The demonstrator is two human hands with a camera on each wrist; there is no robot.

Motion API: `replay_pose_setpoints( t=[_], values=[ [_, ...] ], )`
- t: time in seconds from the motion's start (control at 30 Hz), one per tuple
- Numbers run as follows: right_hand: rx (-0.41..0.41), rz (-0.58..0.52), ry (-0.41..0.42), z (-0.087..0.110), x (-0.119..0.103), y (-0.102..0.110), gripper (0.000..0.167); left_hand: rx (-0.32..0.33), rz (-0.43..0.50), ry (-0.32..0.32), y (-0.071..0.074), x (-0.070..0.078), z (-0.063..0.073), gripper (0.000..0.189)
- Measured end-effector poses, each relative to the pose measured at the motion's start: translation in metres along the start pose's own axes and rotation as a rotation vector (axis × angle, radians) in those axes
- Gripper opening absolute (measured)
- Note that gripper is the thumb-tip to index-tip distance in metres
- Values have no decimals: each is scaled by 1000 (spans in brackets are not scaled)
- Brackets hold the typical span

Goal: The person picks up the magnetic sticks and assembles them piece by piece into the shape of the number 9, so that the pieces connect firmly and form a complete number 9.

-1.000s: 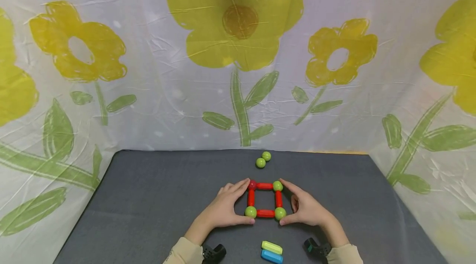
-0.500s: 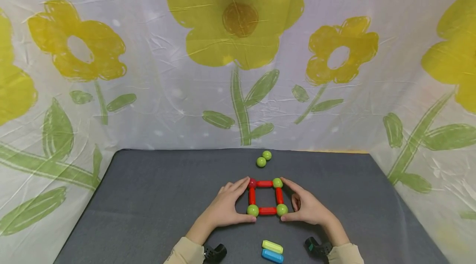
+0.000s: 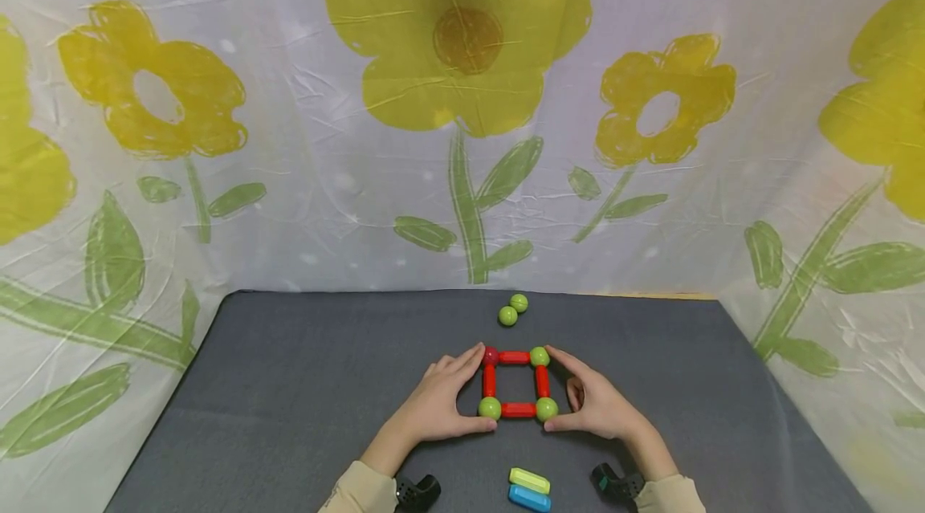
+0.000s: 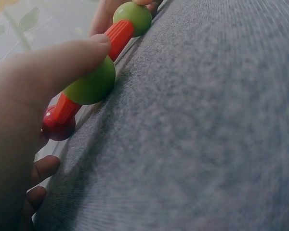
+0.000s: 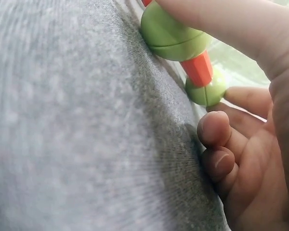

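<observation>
A square of red rods and balls lies in the middle of the dark table, three balls green and the far-left ball red. My left hand holds its left side, thumb on the near-left green ball and fingertips at the red ball. On the right side, my right hand grips it between a thumb at the near-right green ball and a forefinger at the far-right green ball. The right hand's other fingers curl beneath, as the right wrist view shows.
Two loose green balls sit beyond the square. Nearer the person, a yellow-green rod and a blue rod lie side by side between the forearms. A flowered cloth hangs behind the table's far edge.
Both hands have shifted the square very slightly away from the person over the second. In the last half second it has hardly moved, and both grips look the same.
</observation>
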State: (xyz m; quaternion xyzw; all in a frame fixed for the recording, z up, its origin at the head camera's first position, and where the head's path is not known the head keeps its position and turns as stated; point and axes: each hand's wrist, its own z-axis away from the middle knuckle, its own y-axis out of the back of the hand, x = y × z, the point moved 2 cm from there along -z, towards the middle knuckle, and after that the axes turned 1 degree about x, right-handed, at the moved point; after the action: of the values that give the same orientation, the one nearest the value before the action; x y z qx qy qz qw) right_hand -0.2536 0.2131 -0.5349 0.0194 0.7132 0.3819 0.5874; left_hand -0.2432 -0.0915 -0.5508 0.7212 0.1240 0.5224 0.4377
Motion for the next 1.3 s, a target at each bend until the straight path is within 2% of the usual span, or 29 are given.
replay_pose_setpoints(
  t=[0.13,0.37,0.47,0.53,0.6,0.73,0.8,0.87,1.1,1.3],
  values=[
    [49,-28,-2,2,-5,0,101,3,0,-1,-1,-1,0,111],
    [330,-85,23,12,-31,0,55,-13,15,12,-3,-1,1,111],
    [376,-136,14,23,-46,-4,42,-10,13,11,-4,-1,1,110],
    [353,-152,-25,32,-52,-10,36,-5,5,10,-4,-1,1,111],
    [301,-157,-98,43,-55,-19,32,-4,1,13,-4,-1,1,110],
    [183,-157,-237,63,-48,-38,30,-6,-1,4,-5,-2,-1,110],
    [137,-157,-261,70,-43,-45,30,-5,5,2,-4,-1,-1,110],
    [103,-164,-249,73,-39,-49,31,-1,12,1,-2,-1,-2,109],
    [16,-161,-110,76,-30,-55,27,-6,7,4,0,-2,-1,109],
    [-22,-138,54,78,-26,-55,22,-12,13,15,0,-1,-1,110]
  ],
)
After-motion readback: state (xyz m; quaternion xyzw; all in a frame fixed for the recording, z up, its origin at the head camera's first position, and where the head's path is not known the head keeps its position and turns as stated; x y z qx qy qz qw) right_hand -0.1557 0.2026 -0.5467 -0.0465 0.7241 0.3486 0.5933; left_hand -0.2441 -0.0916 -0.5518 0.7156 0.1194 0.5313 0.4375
